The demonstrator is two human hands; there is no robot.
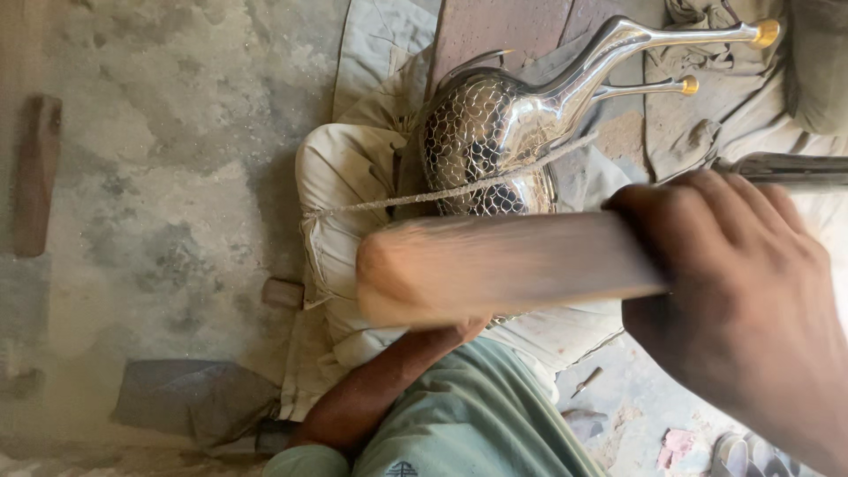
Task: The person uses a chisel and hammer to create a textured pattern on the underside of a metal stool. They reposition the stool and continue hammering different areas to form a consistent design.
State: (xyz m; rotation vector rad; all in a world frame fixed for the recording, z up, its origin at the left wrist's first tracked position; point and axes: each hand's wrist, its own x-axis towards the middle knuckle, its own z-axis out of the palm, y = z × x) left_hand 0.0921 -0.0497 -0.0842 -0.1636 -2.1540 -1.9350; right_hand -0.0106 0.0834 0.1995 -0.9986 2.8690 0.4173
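A shiny metal animal figure [495,124] with a scale pattern on its body and two thin gold-tipped prongs [765,33] lies on a pale cloth-covered cushion [340,168]. A thin rope [397,201] runs across the figure and the cushion. My right hand [742,291] grips a thick wooden bat [495,265], which is motion-blurred and crosses in front of the figure's lower part. My left forearm [380,389] reaches up under the bat. The left hand itself is hidden behind the bat, close to the figure.
Rough concrete floor [159,177] fills the left side, with a wooden strip [35,172], a small wood block [283,293] and a grey slab [190,397]. A small metal punch [585,382] and sandals [742,455] lie lower right. A dark bar [786,168] sits beyond my right hand.
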